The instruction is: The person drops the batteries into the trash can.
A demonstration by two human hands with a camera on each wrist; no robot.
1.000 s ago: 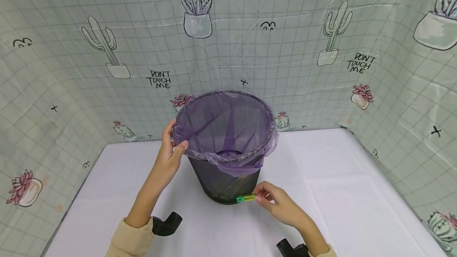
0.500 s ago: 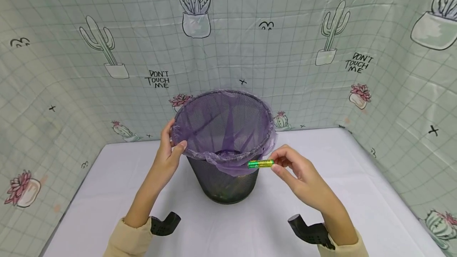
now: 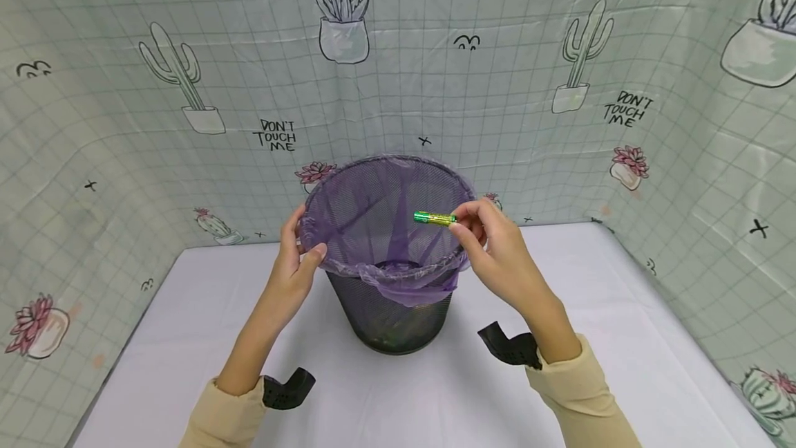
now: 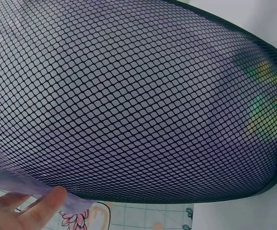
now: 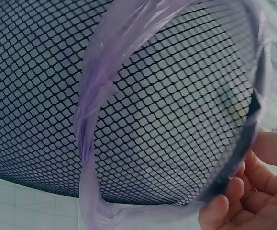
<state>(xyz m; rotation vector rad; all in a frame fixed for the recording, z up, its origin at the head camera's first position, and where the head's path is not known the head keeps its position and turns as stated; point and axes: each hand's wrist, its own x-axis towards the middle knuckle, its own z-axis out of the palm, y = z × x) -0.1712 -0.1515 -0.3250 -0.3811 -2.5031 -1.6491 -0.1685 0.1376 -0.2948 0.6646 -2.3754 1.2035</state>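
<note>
A black mesh wastebasket (image 3: 392, 323) stands upright, lined with a purple plastic bag (image 3: 398, 289) folded over its rim. My left hand (image 3: 292, 258) grips the rim at the left, thumb on the near side and fingers behind. Between thumb and fingers of my right hand (image 3: 497, 247) is a green and yellow battery (image 3: 434, 218), held sideways over the basket's mouth. The right wrist view has the right hand (image 5: 253, 191) at the rim, with the battery a faint blur behind the mesh. Through the mesh in the left wrist view, green and yellow shapes (image 4: 262, 105) show low in the basket.
A white cloth (image 3: 186, 337) covers the table under the basket. Behind and at both sides hangs a curtain (image 3: 398, 102) with a grid and cactus drawings. Black mounts (image 3: 289, 389) stick out from both cuffs.
My right hand has risen with the battery from beside the basket's base, past the folded bag, to over the mouth. The left hand keeps its grip on the rim.
</note>
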